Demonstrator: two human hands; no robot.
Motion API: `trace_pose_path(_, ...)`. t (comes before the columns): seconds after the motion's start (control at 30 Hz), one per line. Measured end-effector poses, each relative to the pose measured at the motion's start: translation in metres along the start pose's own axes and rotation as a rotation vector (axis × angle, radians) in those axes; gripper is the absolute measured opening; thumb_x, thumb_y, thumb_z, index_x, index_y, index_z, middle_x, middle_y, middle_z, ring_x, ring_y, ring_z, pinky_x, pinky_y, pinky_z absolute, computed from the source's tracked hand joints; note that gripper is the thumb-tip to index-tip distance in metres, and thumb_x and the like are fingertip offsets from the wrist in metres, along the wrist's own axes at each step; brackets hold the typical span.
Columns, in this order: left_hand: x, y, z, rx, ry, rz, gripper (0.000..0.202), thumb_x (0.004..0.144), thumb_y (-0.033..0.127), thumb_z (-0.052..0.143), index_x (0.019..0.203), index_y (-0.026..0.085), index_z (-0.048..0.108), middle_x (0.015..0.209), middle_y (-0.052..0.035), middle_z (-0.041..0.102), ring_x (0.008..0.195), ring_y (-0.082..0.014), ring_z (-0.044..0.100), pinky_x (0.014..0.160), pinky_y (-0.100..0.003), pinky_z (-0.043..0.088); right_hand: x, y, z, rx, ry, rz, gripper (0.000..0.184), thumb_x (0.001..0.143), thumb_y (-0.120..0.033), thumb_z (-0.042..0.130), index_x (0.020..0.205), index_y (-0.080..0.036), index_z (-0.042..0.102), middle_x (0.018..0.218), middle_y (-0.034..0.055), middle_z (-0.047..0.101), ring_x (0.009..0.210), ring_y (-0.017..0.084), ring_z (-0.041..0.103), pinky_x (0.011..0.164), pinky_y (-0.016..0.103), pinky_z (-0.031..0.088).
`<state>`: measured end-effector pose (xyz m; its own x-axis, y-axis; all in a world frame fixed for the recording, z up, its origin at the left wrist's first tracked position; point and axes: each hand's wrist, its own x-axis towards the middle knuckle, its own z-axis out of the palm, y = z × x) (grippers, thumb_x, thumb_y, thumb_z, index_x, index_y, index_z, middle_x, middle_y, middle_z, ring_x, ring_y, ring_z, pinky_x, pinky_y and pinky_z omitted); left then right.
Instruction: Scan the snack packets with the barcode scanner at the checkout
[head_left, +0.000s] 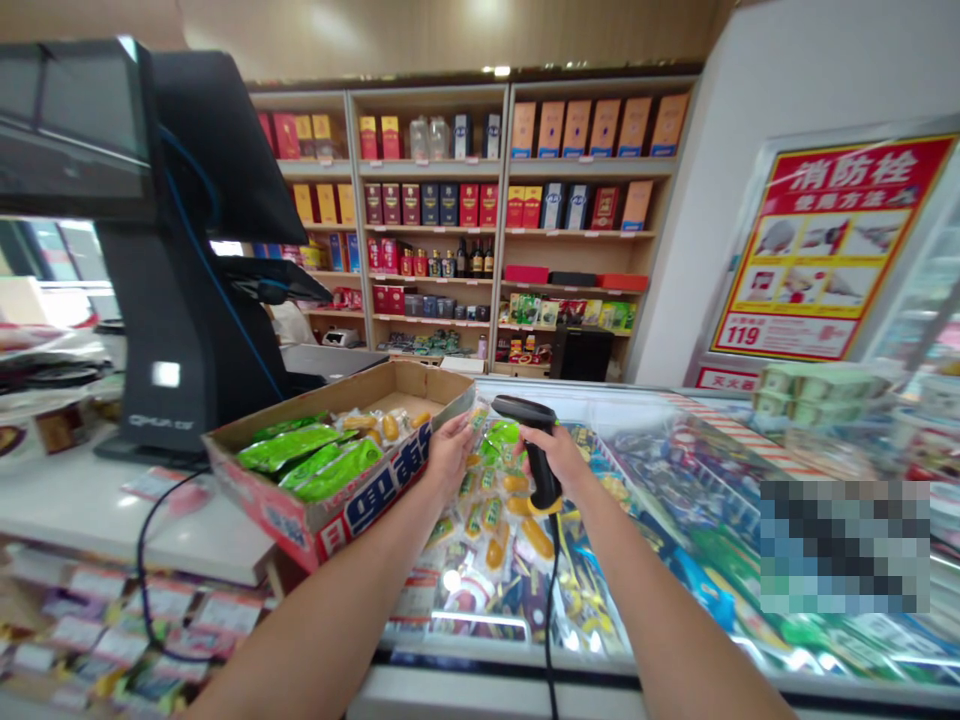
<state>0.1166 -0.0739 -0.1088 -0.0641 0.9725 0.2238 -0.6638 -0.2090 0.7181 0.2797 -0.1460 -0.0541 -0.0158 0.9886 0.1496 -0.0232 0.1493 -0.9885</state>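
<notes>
My right hand [564, 458] is wrapped round the grip of a black barcode scanner [541, 470], its head tipped toward the left and its cable hanging down. My left hand [450, 450] pinches a small clear packet [478, 418] just left of the scanner head; the contents are hard to make out. Below both hands, several clear packets of yellow-orange sausage-like food [491, 515] lie on the glass freezer top, with a bright green packet [501, 438] behind them. An open cardboard box [360, 505] beside my left hand holds green packets [311, 455] and more sausage-like packets.
A black cash register [195, 250] stands on the white counter [67, 500] at left. Freezer goods show under glass [697, 540] at right, near green egg cartons [817, 390]. Shelves [431, 170] of boxes and bottles line the back wall.
</notes>
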Motion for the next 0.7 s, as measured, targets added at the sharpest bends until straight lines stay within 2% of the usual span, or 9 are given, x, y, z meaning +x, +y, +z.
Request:
trace_pose_path(0.2,-0.003,0.002,0.001,0.019,-0.034,-0.014,0.036,0.056,0.019,0.082,0.088,0.014,0.068,0.087,-0.0043,0.072,0.081,-0.0144,0.068,0.082,-0.029,0.053,0.002,0.001,-0.002,0.012,0.006,-0.018,0.023,0.07,-0.037,0.066,0.062,-0.015,0.063,0.057,0.0049,0.067,0.036,0.013,0.055,0.036,0.024,0.044)
trace_pose_path(0.37,-0.007,0.012,0.017,0.038,-0.014,0.047,0.039,0.058,0.029,0.082,0.088,0.013,0.063,0.082,-0.004,0.069,0.074,-0.0155,0.067,0.076,-0.031,0.054,0.003,-0.003,0.005,0.009,0.023,-0.036,0.023,0.068,-0.038,0.066,0.064,-0.015,0.063,0.053,0.0036,0.065,0.036,0.013,0.054,0.037,0.024,0.045)
trace_pose_path(0.43,-0.007,0.023,0.024,0.073,0.039,0.141,0.039,0.061,0.031,0.079,0.09,0.014,0.06,0.08,-0.0033,0.067,0.073,-0.0154,0.066,0.075,-0.032,0.054,0.004,-0.01,0.012,0.013,0.02,-0.056,0.022,0.066,-0.037,0.066,0.066,-0.015,0.062,0.058,0.0037,0.067,0.037,0.013,0.055,0.037,0.024,0.046)
trace_pose_path(0.53,-0.004,0.047,0.027,0.195,0.196,0.38,0.029,0.069,0.027,0.071,0.091,0.015,0.056,0.085,-0.0032,0.065,0.079,-0.015,0.065,0.081,-0.032,0.052,0.01,-0.027,0.028,0.006,-0.041,-0.089,0.021,0.064,-0.035,0.068,0.068,-0.015,0.061,0.059,0.0032,0.067,0.036,0.013,0.055,0.036,0.025,0.046)
trace_pose_path(0.63,0.002,0.072,0.019,0.335,0.388,0.627,0.022,0.075,0.018,0.061,0.095,0.017,0.054,0.096,-0.0043,0.062,0.091,-0.0147,0.062,0.091,-0.032,0.048,0.019,-0.041,0.047,-0.012,-0.102,-0.117,0.021,0.063,-0.035,0.068,0.068,-0.015,0.061,0.059,0.0034,0.067,0.036,0.014,0.056,0.034,0.024,0.045)
trace_pose_path(0.7,0.004,0.087,0.012,0.397,0.494,0.737,0.025,0.077,0.012,0.055,0.101,0.017,0.053,0.103,-0.0058,0.06,0.099,-0.0153,0.06,0.098,-0.033,0.044,0.027,-0.047,0.061,-0.024,-0.144,-0.121,0.021,0.064,-0.035,0.067,0.068,-0.015,0.061,0.058,0.0035,0.067,0.035,0.014,0.056,0.033,0.024,0.045)
